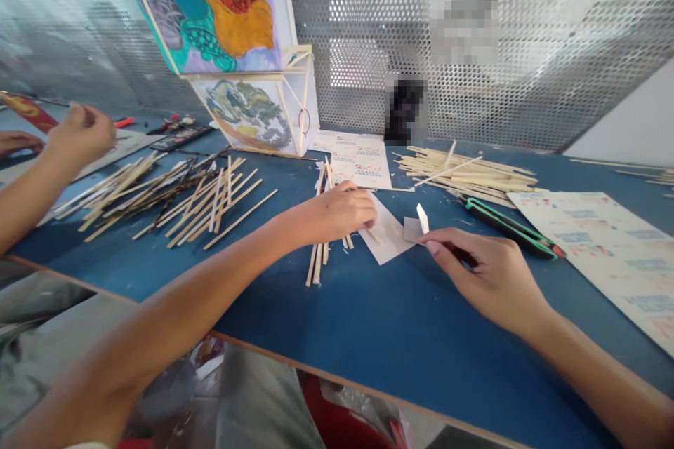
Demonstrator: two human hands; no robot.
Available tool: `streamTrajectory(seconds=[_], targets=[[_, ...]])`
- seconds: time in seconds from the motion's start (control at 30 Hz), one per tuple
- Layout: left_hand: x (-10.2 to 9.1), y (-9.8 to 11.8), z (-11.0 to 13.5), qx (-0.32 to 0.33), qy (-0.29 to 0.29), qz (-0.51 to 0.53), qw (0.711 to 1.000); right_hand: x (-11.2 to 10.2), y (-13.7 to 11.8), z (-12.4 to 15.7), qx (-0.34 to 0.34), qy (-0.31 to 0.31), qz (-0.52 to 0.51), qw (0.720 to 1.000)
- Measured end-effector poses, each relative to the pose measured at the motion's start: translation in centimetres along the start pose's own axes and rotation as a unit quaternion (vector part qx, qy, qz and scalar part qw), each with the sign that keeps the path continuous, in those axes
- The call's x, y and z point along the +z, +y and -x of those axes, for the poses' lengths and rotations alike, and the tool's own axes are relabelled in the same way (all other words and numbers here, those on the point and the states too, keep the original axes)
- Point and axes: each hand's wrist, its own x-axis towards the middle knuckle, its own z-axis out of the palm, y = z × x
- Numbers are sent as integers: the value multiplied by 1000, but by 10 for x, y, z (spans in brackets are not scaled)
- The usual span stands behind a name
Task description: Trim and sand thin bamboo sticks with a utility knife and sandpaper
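A person's right hand (481, 273) pinched a small, white, pointed scrap (423, 218) above a blue tabletop (390, 330), near a black-and-green utility knife (513, 229). The left hand (342, 212), fingers curled, hung over thin, pale wooden sticks (319, 268) beside a square white sheet (390, 235); whether it gripped anything could not be told.

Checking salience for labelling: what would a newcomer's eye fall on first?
Likely the brightly painted panel at the back left. Next, the left hand over wooden sticks mid-table, and the right hand to its right, with a small white piece at its fingertips. The green-and-black tool lies just beyond the right hand.
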Motion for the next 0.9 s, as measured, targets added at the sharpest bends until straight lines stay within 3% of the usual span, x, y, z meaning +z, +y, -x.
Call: streamTrajectory(seconds=[0.1,0.27,0.37,0.63,0.73,0.83,0.9], targets=[[-3,11,1,18,12,-5,1000,1,2,-3,19,21,8,1000],[-7,17,3,0,28,-1,1000,4,-3,-5,2,-44,-15,999],[-8,9,4,11,-13,20,1000,7,-3,-5,0,-42,13,999],[-9,1,0,34,-72,57,995,16,23,-15,112,-52,90,988],[-9,-2,0,47,-69,61,995,14,26,-15,122,-20,85,989],[-12,-2,2,54,-48,62,995,5,20,-12,135,76,91,984],[-16,4,4,21,-14,75,997,-2,15,-8,142,140,68,978]])
